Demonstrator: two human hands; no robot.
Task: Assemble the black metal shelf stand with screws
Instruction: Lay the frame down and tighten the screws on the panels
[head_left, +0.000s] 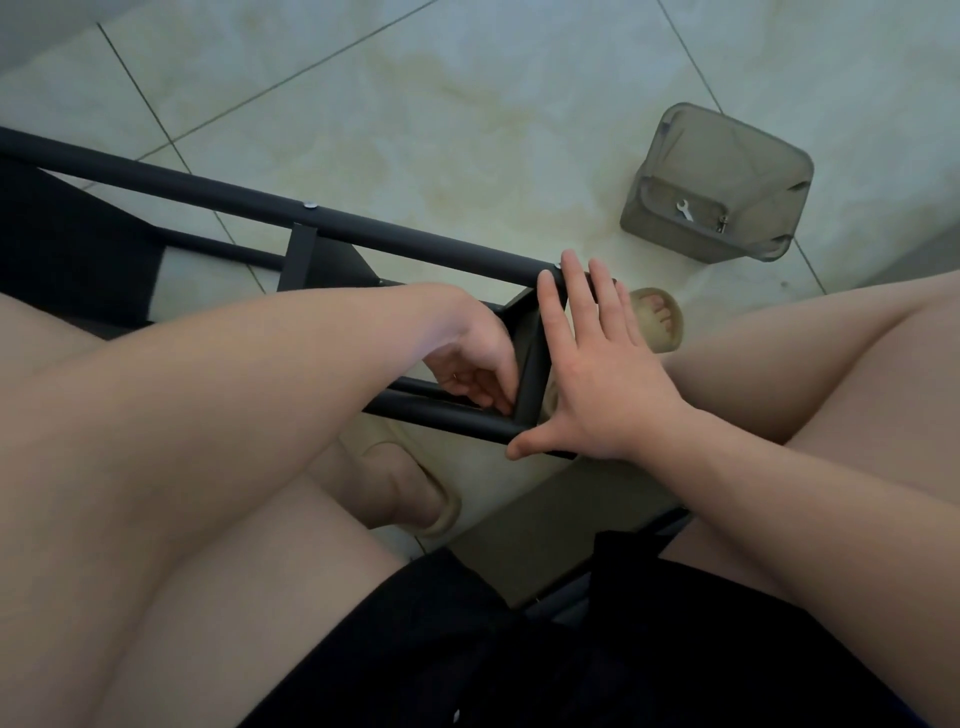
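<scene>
We list, from the left: one black metal shelf stand (208, 189), of matt round tubes with flat cross pieces, lying on its side across a glossy pale tiled floor (467, 104) and between the seated person's bare knees; a round silver screw head (310, 204) sits flush in its upper tube. The left hand (478, 364) reaches down inside the frame, fingers curled with their tips at the corner where a flat cross piece meets the lower tube; we cannot tell whether they pinch anything. The right hand (597, 374) lies flat against the stand's near end, fingers straight and spread, fingertips on the upper tube's end, thumb stretched along the lower tube's end, gripping nothing. Well apart to the right stands one translucent grey plastic bin (727, 150), square with rounded corners, holding a small flat silver wrench (682, 209) and a small metal fastener (721, 224).
</scene>
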